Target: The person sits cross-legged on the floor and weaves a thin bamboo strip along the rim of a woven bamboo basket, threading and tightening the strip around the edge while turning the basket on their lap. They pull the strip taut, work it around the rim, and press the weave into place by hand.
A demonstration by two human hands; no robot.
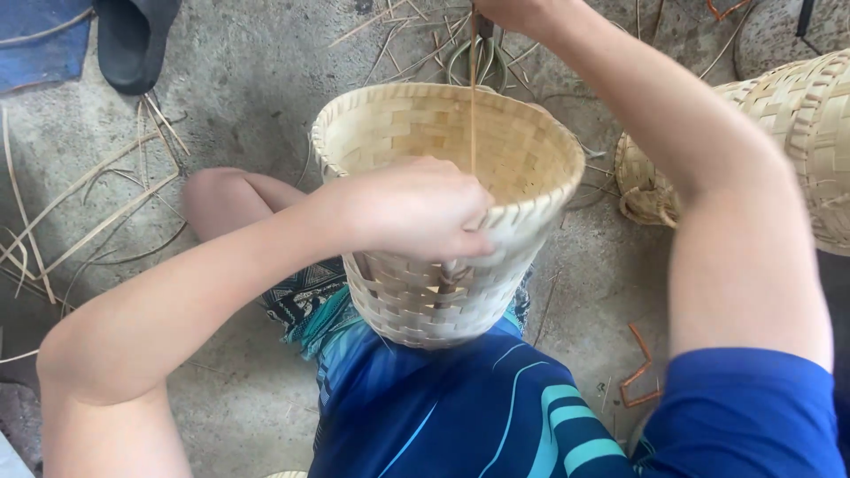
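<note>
From the head camera, a woven bamboo basket (416,133) sat at the centre of the view, its open mouth tilted up and away toward twelve o'clock, its base resting against the person's lap in blue patterned clothing (460,407). The left hand (416,208) was closed over the basket's near rim at about six o'clock of the opening, fingers curled tight on the weave. A thin bamboo strip (472,106) ran straight up from that hand, across the basket's mouth, to the right hand (518,11) at twelve o'clock, which lay mostly beyond the top edge; it appeared pinched on the strip's upper end, though the fingers themselves could not be made out. At three o'clock, more finished baskets (797,124) lay on their sides on the concrete floor (257,80). Loose bamboo slivers (97,212) were scattered at nine o'clock, and a dark sandal (133,40) rested at eleven o'clock. Small orange scraps (639,372) lay on the floor at four o'clock, near the right elbow.
</note>
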